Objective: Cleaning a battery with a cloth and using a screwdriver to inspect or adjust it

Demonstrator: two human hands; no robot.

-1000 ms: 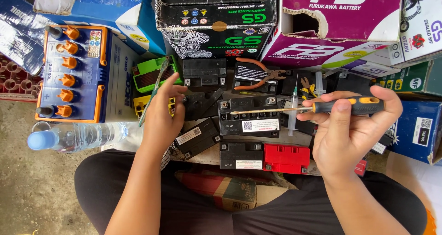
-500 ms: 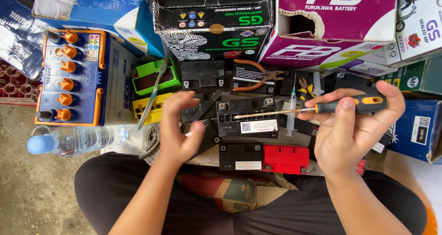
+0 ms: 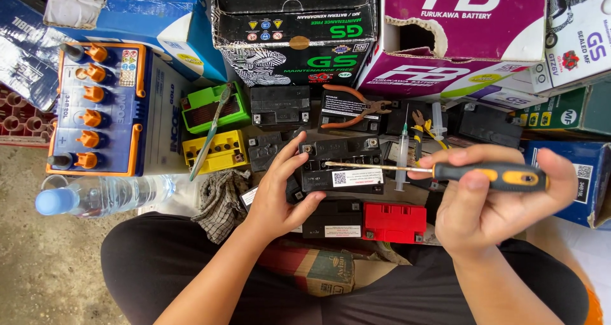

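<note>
Between the knees, amid other batteries, the small black battery point(image 3: 340, 164) is gripped at its near-left corner by the left hand point(image 3: 280, 191), while the screwdriver point(image 3: 445, 172), fingers closed around its black-and-orange handle, is best brought by the right hand point(image 3: 490, 204) squarely to a terminal.

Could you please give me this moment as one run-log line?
left hand: gripping small black battery | right hand: holding screwdriver, tip over battery | nearby: syringe

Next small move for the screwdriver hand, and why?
Probably bring the screwdriver tip down onto the top of the small black battery. The left hand grips that battery's left end, and the right hand holds the shaft level just above it, tip near its top edge.
</note>
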